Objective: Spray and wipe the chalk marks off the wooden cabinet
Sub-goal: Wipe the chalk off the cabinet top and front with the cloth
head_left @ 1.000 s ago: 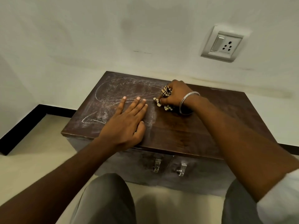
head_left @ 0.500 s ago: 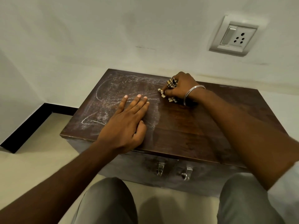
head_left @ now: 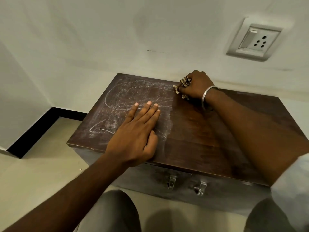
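Your right hand [head_left: 195,86] grips the bunched cloth [head_left: 184,82] at the back edge of the cabinet [head_left: 209,134]. Your left hand [head_left: 135,133] lies flat on top, fingers straight. The right half looks wiped; the chalk marks [head_left: 117,97] on the left half remain.

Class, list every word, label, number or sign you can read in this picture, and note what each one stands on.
None can be read.
The chalk marks on the cabinet are loops and scrawls, not letters.
The wall socket plate shows no readable marking.
The cloth in the right hand shows only stripes.
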